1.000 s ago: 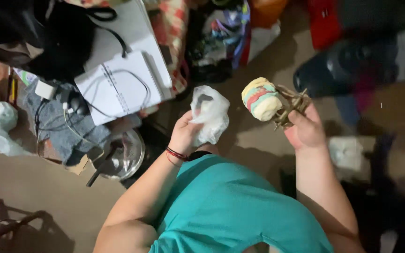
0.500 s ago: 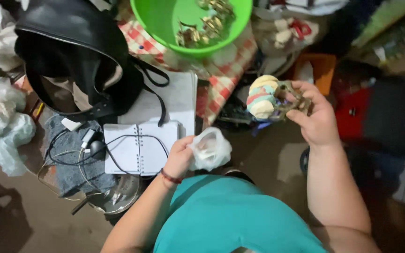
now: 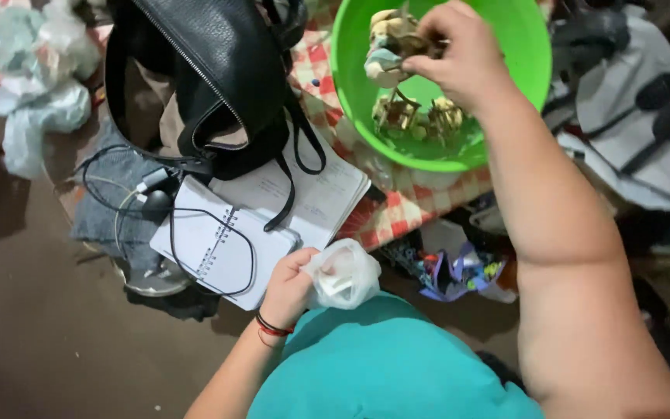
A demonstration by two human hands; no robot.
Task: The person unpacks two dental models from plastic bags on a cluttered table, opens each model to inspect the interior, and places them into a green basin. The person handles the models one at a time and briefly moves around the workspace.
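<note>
Right hand [image 3: 463,54], top centre-right of frame: fingers pinched shut on a small pale figurine [image 3: 388,48], lumpy, cream and pastel blue with a glossy look, held over the green bowl [image 3: 529,70]. Bowl round, smooth plastic, bright lime; on its floor two more small trinkets [image 3: 416,116], tan and spindly, frame-like. Bowl resting on a red-and-white checked cloth [image 3: 397,213], soft and rumpled.

Left hand [image 3: 292,283], lower centre: fingers curled closed around a crumpled clear plastic bag [image 3: 343,273], thin, shiny, bunched into a rough ball. Thin black and red cords [image 3: 271,330] round the wrist. Teal fabric [image 3: 381,365] below, smooth knit, filling bottom centre.

Left of centre: spiral-bound notebook [image 3: 219,248], white paper, wire coil down the middle, lying open and touching the left hand's knuckles. Black cable [image 3: 242,233] looped across it. Above, black leather bag [image 3: 211,70], pebbled grain, zipper along the edge, strap trailing over a second white pad [image 3: 312,194].

Upper left: heap of pale crumpled plastic bags [image 3: 36,85]. Centre right, low: crinkled purple-blue wrappers [image 3: 459,271]. Floor at lower left dark brown, smooth.
</note>
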